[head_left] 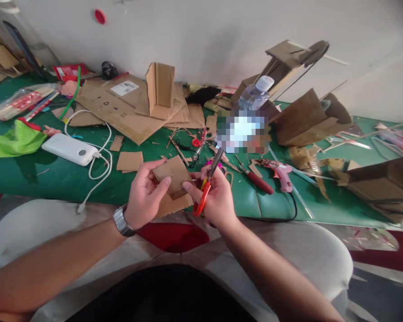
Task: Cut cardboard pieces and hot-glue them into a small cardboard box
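My left hand (143,197), with a metal-banded watch at the wrist, is closed on a small piece of cardboard (173,175). The thumb lies on its upper face. My right hand (220,199) holds scissors (202,200) with orange handles, their dark blades pointing up and away from me. My right thumb also touches the right edge of the cardboard piece. Another strip of cardboard (174,206) shows just below it; whether it is joined to the held piece I cannot tell.
On the green table (121,185) lie a white power bank (67,148) with a cable, small cardboard squares (130,161), a red-handled tool (259,181) and a pink glue gun (282,175). Behind stand a flattened carton (127,112), a water bottle (255,94) and cardboard structures (302,118).
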A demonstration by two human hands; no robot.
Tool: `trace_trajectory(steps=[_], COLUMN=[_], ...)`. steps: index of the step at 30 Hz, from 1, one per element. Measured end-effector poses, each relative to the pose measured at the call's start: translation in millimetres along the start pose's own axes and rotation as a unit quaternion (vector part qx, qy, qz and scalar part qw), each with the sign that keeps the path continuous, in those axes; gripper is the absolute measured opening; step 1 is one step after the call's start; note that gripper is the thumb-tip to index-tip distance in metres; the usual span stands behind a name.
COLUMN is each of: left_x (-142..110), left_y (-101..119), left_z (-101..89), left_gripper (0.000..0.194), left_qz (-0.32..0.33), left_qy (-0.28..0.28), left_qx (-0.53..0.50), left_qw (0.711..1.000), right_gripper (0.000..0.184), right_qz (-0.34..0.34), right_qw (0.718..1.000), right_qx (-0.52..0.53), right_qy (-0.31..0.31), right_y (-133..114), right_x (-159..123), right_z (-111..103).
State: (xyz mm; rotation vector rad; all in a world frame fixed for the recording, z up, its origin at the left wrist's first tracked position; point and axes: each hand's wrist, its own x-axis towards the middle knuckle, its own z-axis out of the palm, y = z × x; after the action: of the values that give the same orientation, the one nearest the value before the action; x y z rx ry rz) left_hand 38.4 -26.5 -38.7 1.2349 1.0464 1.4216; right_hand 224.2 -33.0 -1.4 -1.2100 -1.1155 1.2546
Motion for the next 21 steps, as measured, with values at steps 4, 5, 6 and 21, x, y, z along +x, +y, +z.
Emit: trace_trajectory(steps=[4,5,6,21], left_x=[1,3,7,17], left_y=[11,14,17,23], left_z=[-6.3,-9.6,-13.6,-21.8], left_gripper=[0.045,0.049,0.056,0.087], left_qz=[0.038,0.041,0.039,-0.106], left_qy=[-0.055,-0.083,-0.126,-0.29], left_qx=[-0.01,-0.016,-0.026,-0.107], left_qw=[0.998,0.996,0.991,0.945], right_gripper=[0.058,0.058,0.058,0.052], right_qz=[0.022,0.035,0.048,0.05], right_qw=[0.999,0.997,0.994,0.986], right_qx=[0.035,0.047,0.057,-0.03], right_qy=[-0.028,-0.047,-0.074,-0.154], right_y=[-14,-19,-23,-26], right_x=[1,1,1,1], right_z=[-12,-17,-22,-46])
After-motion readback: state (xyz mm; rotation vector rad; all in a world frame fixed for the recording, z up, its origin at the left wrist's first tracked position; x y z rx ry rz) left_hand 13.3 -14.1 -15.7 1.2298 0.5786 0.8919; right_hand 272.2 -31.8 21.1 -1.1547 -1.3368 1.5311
